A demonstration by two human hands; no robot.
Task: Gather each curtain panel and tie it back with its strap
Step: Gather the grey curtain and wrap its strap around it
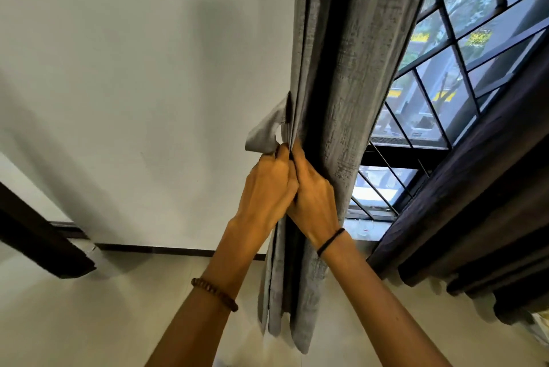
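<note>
While holding both hands together at frame centre, keeps the grey curtain panel bunched into a narrow upright column, with its hem hanging just above the pale floor at the bottom of the frame. Pinches the lower end of the matching grey strap with the left hand, fingers curled tight, with the strap's upper end at the panel's left edge and its loop bulging toward the white wall. Presses the right hand knuckle to knuckle against the left, fingers curled into the panel's folds and gripping the cloth, fingertips hidden in the dark crease. Wears a brown bead bracelet on the left wrist and a black band on the right. Faces a gridded window at upper right, with a dark curtain hanging across the lower right.
</note>
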